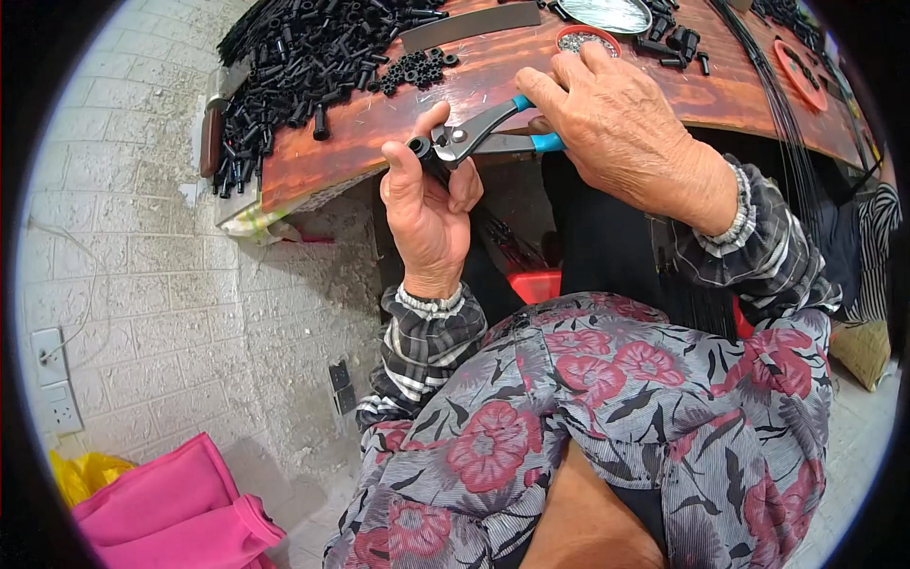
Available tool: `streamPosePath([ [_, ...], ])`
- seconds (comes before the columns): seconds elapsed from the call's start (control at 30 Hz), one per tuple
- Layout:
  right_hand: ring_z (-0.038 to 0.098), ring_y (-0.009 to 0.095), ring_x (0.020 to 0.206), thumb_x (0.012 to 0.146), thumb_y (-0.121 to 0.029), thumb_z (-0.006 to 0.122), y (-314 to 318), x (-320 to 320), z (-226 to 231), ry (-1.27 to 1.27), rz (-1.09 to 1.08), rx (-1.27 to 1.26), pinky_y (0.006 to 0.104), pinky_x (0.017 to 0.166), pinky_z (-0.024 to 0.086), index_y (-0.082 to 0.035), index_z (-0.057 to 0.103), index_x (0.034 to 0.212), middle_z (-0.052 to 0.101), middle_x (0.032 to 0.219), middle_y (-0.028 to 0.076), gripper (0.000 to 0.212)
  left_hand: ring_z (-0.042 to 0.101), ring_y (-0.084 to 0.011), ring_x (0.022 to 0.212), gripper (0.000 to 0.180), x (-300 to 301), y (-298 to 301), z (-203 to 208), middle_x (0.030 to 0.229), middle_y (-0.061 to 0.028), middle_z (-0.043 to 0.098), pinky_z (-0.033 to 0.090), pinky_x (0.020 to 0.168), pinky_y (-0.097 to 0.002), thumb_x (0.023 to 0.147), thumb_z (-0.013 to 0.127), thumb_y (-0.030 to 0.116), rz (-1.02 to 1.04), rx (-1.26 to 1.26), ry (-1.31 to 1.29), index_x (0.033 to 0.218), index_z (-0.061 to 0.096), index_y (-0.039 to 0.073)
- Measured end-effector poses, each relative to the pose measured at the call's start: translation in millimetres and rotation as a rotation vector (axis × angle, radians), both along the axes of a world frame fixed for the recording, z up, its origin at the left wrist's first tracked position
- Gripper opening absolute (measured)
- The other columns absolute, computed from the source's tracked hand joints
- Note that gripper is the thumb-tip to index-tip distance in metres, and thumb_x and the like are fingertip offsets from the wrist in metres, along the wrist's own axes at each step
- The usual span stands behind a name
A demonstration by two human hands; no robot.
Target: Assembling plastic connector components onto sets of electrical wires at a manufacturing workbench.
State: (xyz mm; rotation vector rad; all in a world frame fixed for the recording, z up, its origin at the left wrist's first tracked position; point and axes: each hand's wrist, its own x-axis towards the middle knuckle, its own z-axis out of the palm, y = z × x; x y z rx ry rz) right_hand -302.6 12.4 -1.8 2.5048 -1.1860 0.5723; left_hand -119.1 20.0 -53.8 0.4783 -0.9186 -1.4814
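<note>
My left hand (431,213) holds a black tubular plastic part (420,147) between thumb and fingers, its round open end facing up. My right hand (621,123) grips the blue-tipped handles of a pair of cutting pliers (462,136). The metal jaws of the pliers meet the black part's upper end, close to my left fingers. Whether the jaws bite on anything thin there is too small to tell. Both hands are held just off the near edge of the wooden table (332,161), above my lap.
A big heap of black plastic parts (313,57) covers the table's left, beside small black rings (417,71). Behind my right hand stand a red-rimmed dish of small metal pieces (580,38) and a round tray of pins (607,13). Long black strands (773,85) hang over the right edge.
</note>
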Motion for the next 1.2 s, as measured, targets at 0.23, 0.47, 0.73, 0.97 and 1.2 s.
streamPosePath([
  [0.23, 0.052, 0.022, 0.075, 0.075, -0.017, 0.055, 2, 0, 10, 0.164, -0.018, -0.129, 0.0308, 0.056, 0.043, -0.005, 0.047, 0.092, 0.05, 0.074, 0.008, 0.023, 0.027, -0.0072, 0.042, 0.061, 2, 2, 0, 0.049, 0.0005, 0.036, 0.022, 0.041, -0.0214, 0.084, 0.04, 0.052, -0.029, 0.005, 0.041, 0.114, 0.046, -0.001],
  [0.47, 0.055, 0.02, 0.064, 0.074, -0.019, 0.059, 2, 14, -4, 0.044, -0.07, -0.037, 0.0306, 0.05, 0.043, -0.007, 0.047, 0.076, 0.051, 0.066, 0.006, 0.017, 0.031, -0.0072, 0.041, 0.056, 7, 3, 4, 0.049, -0.0013, 0.041, 0.026, 0.039, -0.0212, 0.086, 0.039, 0.048, 0.053, 0.023, -0.026, 0.113, 0.047, -0.001],
  [0.73, 0.053, 0.027, 0.06, 0.071, -0.017, 0.061, 5, 21, -25, -0.268, 0.104, 0.195, 0.0362, 0.051, 0.041, -0.005, 0.046, 0.076, 0.051, 0.062, 0.01, 0.02, 0.03, -0.0059, 0.04, 0.066, 14, 4, 4, 0.049, 0.0023, 0.038, 0.022, 0.039, -0.0197, 0.081, 0.039, 0.059, 0.16, 0.099, -0.091, 0.101, 0.056, -0.002],
  [0.97, 0.056, 0.028, 0.058, 0.07, -0.023, 0.063, 5, 13, 11, -0.006, 0.021, 0.139, 0.0366, 0.05, 0.042, -0.004, 0.044, 0.073, 0.052, 0.06, 0.011, 0.027, 0.023, -0.0071, 0.038, 0.079, 23, 5, 14, 0.041, 0.0035, 0.028, 0.019, 0.039, -0.0215, 0.078, 0.027, 0.068, 0.059, 0.163, -0.183, 0.1, 0.055, -0.002],
  [1.2, 0.057, 0.027, 0.057, 0.07, -0.015, 0.06, 2, 15, 32, 0.169, 0.071, -0.026, 0.0348, 0.05, 0.044, -0.003, 0.046, 0.07, 0.053, 0.059, 0.012, 0.018, 0.022, -0.0073, 0.036, 0.083, 13, 7, 21, 0.039, 0.0031, 0.028, 0.02, 0.037, -0.0215, 0.077, 0.026, 0.07, 0.098, 0.164, -0.256, 0.095, 0.056, -0.005],
])
